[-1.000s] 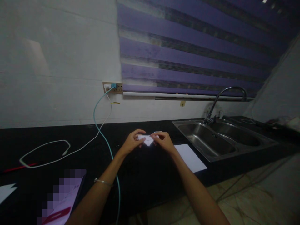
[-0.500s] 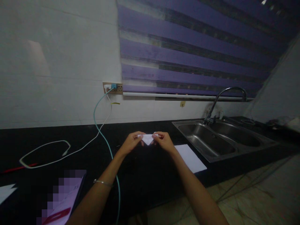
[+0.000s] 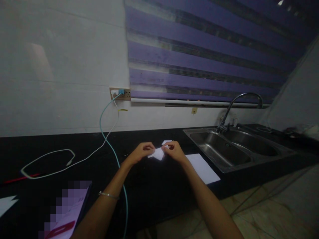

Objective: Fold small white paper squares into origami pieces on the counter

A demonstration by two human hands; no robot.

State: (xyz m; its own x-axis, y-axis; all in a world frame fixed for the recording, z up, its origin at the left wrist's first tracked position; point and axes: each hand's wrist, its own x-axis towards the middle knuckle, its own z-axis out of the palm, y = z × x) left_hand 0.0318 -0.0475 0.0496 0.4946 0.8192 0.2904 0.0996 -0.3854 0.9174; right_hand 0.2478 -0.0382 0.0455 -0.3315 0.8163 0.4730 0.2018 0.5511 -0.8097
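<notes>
A small folded piece of white paper (image 3: 159,154) is between my hands, low over the black counter, with a pointed flap toward me. My left hand (image 3: 143,151) pinches its left end between thumb and fingers. My right hand (image 3: 173,150) grips it near the right side, and a white part of the paper shows beyond those fingers. The fingertips hide some of the folds. To the right of my right wrist lies a flat white sheet of paper (image 3: 204,169) on the counter.
A steel double sink (image 3: 221,151) with a curved faucet (image 3: 233,104) is at the right. A teal cable (image 3: 114,154) and a white cable (image 3: 87,162) run from the wall socket (image 3: 127,94). At the left are a red pen (image 3: 16,179), more paper (image 3: 6,205) and a partly blurred purple screen (image 3: 72,207).
The folded paper has come down slightly and tilted, its flap now lower and shifted right. Part of it now shows above my right fingers. Both hands keep hold of it.
</notes>
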